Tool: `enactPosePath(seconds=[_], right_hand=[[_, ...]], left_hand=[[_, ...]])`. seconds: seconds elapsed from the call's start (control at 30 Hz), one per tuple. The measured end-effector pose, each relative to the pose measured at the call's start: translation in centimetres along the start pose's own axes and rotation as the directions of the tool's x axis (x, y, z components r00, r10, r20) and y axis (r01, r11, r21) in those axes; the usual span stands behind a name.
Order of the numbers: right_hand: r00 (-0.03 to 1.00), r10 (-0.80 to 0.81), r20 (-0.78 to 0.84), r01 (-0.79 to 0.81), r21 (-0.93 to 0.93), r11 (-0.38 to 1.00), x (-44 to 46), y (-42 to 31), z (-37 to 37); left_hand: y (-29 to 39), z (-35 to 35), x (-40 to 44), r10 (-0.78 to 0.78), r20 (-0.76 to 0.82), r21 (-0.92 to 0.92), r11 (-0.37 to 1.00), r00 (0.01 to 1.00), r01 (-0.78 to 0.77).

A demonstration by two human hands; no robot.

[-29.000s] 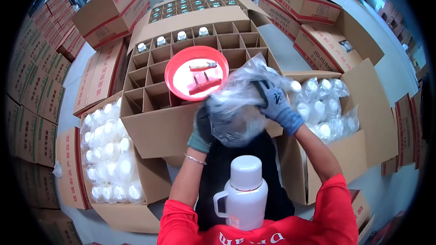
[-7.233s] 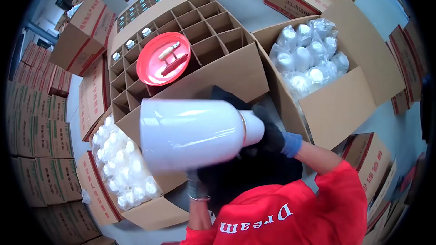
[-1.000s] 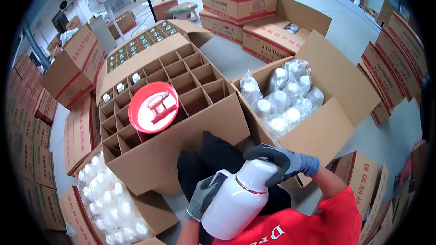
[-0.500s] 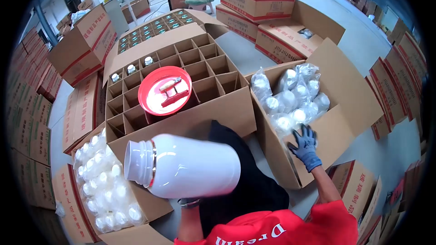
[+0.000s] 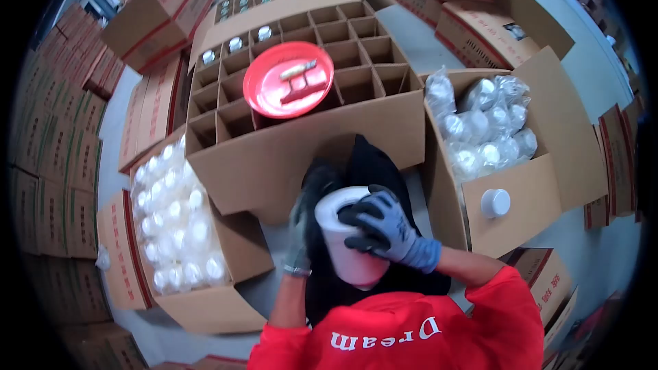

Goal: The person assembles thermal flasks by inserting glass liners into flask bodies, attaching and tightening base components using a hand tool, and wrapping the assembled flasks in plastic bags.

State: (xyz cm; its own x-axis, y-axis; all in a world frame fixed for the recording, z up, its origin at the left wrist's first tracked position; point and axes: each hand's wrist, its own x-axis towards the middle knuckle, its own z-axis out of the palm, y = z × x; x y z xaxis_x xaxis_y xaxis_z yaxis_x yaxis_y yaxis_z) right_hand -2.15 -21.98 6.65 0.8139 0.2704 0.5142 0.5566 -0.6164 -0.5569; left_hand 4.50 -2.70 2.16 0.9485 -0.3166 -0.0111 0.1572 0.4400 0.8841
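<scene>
Cartons (image 5: 301, 168) around, flask (image 5: 351, 259) between hands (image 5: 392, 227).

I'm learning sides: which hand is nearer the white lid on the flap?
Right. The right hand, at the flask, is left of the lid; the left hand, farther left.

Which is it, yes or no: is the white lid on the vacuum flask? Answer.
No: the white lid rests on a cardboard carton flap, apart from the vacuum flask.
</scene>
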Motion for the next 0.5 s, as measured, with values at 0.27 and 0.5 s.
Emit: enactPosePath(seconds=[0.27,0.5], right_hand=[[0.833,0.552,0.03,-0.518,0.394,0.76,-3.1,7.0,-3.9],[0.884,0.42,0.205,-0.462,0.242,0.853,-3.2,9.7,-3.6]], left_hand=[[3.0,-3.2,-3.1,0.021,-0.155,0.256,0.966,0.988,0.019],[1.9,-4.2,-4.0,0.068,0.091,-0.229,0.972,0.994,-0.045]])
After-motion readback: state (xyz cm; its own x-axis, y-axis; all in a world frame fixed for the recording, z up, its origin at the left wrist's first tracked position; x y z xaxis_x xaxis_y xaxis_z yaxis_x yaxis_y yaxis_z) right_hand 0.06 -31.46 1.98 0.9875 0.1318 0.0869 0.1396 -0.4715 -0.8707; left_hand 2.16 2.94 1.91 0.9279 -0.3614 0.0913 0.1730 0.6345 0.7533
